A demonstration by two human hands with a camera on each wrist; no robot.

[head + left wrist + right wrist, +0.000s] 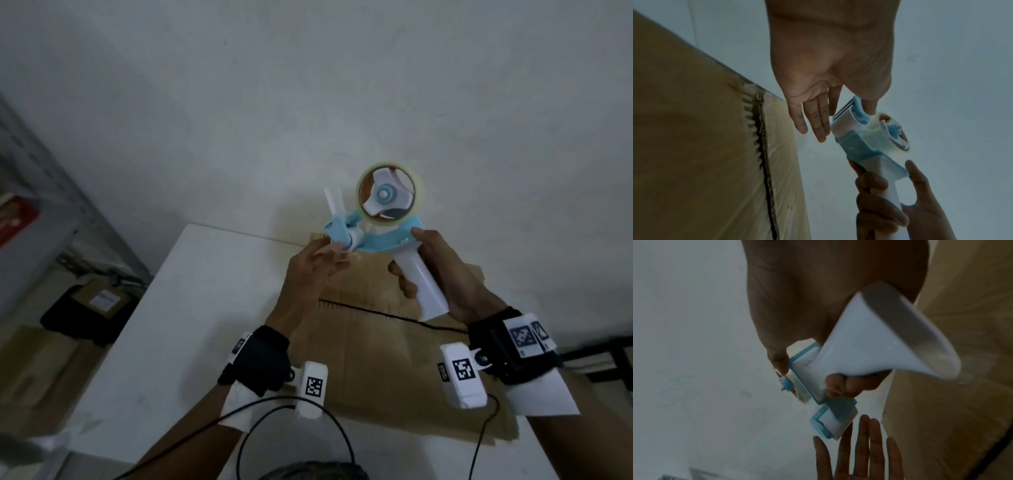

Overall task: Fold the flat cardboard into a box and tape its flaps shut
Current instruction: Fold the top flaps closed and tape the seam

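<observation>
A brown cardboard box lies on the white table, flaps folded in, with a dark seam running across its top. Above its far end, my right hand grips the white handle of a blue-and-white tape dispenser that carries a clear tape roll. My left hand reaches to the dispenser's front roller with straight, spread fingers. Its index finger touches the roller, and the serrated blade sits beside the fingers. I cannot make out a loose tape end.
A pale wall rises right behind the table's far edge. A grey metal shelf stands at the left, with dark bags and a carton on the floor below it. Black cables trail from my wrist cameras over the table's near side.
</observation>
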